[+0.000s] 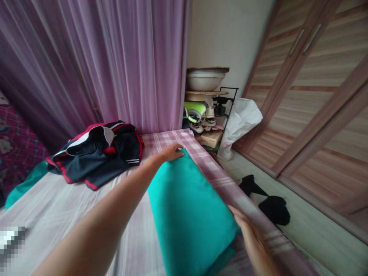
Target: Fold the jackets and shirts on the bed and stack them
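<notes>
A folded teal cloth (189,207) lies lengthwise near the right side of the bed, its near end showing more than one layer. At its far corner is my left hand (173,152), with the thumb and fingers closed on the fabric edge. My right hand (244,222) is beside the right edge of the cloth near its close end, fingertips against that edge. Motion blurs this hand, and its fingers are partly hidden.
Dark clothing with red and white trim (103,153) is heaped on the checked bedsheet (132,230). Purple curtains (129,61) hang behind. Beyond the bed stand a shoe rack (228,109), a white bag (241,119) and a wooden wardrobe (310,96). Black items (274,209) lie on the floor.
</notes>
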Demonstrator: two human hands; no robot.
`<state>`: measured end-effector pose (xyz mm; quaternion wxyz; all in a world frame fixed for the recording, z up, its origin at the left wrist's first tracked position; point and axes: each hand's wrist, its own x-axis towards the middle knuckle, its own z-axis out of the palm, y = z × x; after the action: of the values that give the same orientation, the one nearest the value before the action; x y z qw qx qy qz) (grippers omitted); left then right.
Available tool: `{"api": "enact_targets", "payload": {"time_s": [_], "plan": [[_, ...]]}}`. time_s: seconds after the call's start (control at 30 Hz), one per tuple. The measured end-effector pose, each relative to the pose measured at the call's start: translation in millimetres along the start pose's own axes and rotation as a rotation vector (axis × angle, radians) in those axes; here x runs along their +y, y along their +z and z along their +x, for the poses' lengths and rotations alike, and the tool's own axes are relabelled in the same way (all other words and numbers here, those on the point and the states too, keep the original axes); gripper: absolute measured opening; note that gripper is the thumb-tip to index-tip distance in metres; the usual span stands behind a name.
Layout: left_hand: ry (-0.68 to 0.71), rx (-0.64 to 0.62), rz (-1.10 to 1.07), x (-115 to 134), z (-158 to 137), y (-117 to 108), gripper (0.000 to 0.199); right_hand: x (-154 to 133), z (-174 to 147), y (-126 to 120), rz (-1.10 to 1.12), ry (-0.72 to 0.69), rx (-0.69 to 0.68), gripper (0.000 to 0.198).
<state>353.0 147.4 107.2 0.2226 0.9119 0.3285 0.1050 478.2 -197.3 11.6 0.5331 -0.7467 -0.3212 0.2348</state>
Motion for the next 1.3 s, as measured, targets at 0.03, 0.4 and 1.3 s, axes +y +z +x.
{"api": "enact_targets", "payload": {"time_s": [0.03, 0.4, 1.3], "plan": [[-0.013, -0.031, 0.016, -0.1, 8.7, 15.2, 0.055, 6.0, 3.2, -1.8, -0.035, 0.032, -0.011, 0.059], [-0.167, -0.412, 0.149, -30.1, 39.3, 38.3, 0.073, -26.0, 60.5, -6.0, 0.149, 0.225, -0.649, 0.075], [-0.418, 0.087, -0.685, -35.2, -185.9, -124.6, 0.066, -166.6, 114.1, 55.1, -0.101, -0.306, -0.96, 0.04]]}}
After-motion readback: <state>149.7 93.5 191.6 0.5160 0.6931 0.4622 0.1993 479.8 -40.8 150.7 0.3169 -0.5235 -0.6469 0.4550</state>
